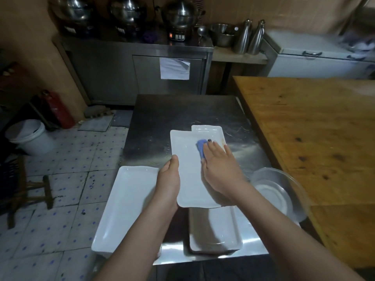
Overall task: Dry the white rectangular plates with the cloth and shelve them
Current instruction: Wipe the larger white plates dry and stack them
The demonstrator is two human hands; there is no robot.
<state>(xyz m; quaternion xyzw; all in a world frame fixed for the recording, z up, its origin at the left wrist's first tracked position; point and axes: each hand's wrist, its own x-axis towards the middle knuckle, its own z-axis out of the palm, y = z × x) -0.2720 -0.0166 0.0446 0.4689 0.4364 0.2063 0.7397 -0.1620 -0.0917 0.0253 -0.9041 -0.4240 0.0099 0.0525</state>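
White plate (186, 169), blue cloth (200, 148); pale floor tiles (60, 220) dotted blue at eight o'clock; red extinguisher (58, 110) at ten o'clock.

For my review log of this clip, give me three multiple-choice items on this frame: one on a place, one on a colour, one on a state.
1. Where is the cloth?
A. on the held plate, under the right hand
B. draped over a forearm
C. hanging in the air

2. What colour is the cloth?
A. red
B. blue
C. green

3. What is the left hand doing?
A. hanging idle
B. gripping the held plate's left edge
C. pressing the cloth

Answers:
1 A: the right hand's straight fingers press the cloth onto the plate.
2 B: blue fabric shows beside the fingers.
3 B: its thumb lies over the plate's rim.
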